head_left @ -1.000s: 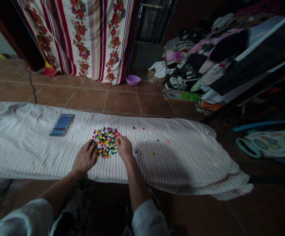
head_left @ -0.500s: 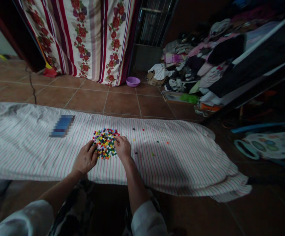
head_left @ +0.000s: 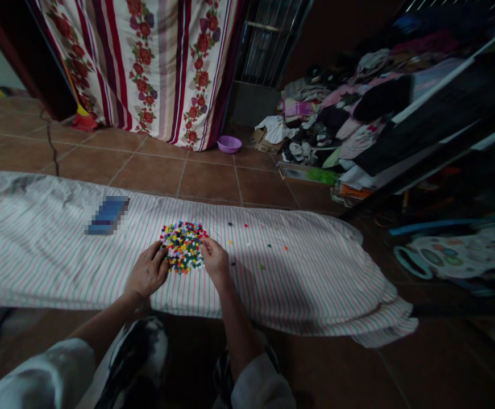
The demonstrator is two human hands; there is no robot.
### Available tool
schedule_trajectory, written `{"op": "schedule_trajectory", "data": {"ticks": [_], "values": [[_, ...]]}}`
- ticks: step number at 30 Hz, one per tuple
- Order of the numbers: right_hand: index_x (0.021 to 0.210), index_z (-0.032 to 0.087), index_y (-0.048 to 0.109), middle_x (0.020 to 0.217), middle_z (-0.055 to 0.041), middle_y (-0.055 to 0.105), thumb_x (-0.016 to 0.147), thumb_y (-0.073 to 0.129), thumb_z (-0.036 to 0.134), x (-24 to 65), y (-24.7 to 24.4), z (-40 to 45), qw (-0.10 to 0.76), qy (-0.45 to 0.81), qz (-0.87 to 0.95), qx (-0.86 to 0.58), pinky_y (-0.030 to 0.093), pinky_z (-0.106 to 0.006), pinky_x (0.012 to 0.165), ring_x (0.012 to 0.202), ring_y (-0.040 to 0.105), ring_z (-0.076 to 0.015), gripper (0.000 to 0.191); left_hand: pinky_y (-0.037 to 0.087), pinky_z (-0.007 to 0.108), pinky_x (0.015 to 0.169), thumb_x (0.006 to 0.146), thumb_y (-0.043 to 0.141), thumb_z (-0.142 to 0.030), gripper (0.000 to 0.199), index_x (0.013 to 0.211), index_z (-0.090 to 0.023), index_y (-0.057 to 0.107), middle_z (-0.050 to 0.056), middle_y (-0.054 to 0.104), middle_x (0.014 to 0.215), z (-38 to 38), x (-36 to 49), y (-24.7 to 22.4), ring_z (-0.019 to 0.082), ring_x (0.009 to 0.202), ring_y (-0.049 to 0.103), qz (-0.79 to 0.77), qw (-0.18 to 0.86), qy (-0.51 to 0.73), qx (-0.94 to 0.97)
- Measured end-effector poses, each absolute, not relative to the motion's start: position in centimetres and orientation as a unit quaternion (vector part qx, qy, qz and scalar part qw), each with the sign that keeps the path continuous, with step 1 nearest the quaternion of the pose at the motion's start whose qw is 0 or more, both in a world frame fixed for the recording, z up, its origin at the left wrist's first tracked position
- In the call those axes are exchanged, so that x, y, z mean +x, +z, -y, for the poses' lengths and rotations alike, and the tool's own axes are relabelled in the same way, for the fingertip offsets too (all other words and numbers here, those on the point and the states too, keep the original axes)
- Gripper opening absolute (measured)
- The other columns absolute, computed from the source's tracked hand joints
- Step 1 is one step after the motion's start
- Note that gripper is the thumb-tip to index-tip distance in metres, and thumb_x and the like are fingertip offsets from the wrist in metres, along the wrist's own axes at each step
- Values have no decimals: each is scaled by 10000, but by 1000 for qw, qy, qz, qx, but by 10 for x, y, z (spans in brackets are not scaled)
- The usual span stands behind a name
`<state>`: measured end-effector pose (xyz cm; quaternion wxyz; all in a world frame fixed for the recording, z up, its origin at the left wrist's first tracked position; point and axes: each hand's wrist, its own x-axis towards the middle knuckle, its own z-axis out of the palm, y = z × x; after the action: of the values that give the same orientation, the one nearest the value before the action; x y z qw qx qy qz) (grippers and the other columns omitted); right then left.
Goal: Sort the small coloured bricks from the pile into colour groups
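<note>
A round pile of small multicoloured pieces (head_left: 183, 247), like tiny cubes or beads, lies on a striped cloth (head_left: 315, 284). My left hand (head_left: 148, 269) rests against the pile's left edge, fingers bent but apart, with nothing visibly held. At the right edge, my right hand (head_left: 215, 259) has thumb and fingers pinched together. Whatever is between those fingertips is too small or hidden to make out. Several single pieces are spread over the cloth to the right, among them an orange piece (head_left: 286, 248) and a light green piece (head_left: 261, 266).
A blurred blue rectangular object (head_left: 107, 216) lies on the cloth's left part. Beyond the cloth are tiled floor (head_left: 208, 173), a purple basin (head_left: 229, 145), a floral curtain (head_left: 162, 68) and a heap of clothes (head_left: 336, 113). A dark slanting frame crosses the right side.
My view has shifted slightly. Both hands stay at the pile's edges; the right fingers have shifted only a little. The scattered pieces look unchanged.
</note>
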<state>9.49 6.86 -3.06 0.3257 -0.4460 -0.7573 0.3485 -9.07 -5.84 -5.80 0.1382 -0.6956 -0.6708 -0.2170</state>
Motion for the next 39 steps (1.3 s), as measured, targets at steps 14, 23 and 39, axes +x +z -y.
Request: {"op": "schedule_trajectory", "data": {"ticks": [14,23,39], "values": [[999,188,663,1007,-48,704,835,507,151,137,-21,-142,294,219,747,-555,476,-230,808,847,656,-138,229,483,462,962,911,426,-268,248,1046,-166,608,123,611,1159,57,-91,-60,297,1251,471,665,169,-221,-693],[1005,173,670,999,-68,699,850,504,107,135,-17,-189,205,172,767,-583,445,-233,833,949,635,-151,237,490,440,964,904,436,-251,242,1043,-161,613,138,592,1173,57,-89,-54,280,1241,474,664,182,-236,-686],[1024,167,728,1046,-93,708,876,476,116,131,-24,-210,136,136,804,-563,431,-229,879,992,636,-170,297,502,447,958,915,427,-277,286,1082,-158,626,142,596,1190,57,-86,-51,282,1251,475,675,157,-249,-677]]}}
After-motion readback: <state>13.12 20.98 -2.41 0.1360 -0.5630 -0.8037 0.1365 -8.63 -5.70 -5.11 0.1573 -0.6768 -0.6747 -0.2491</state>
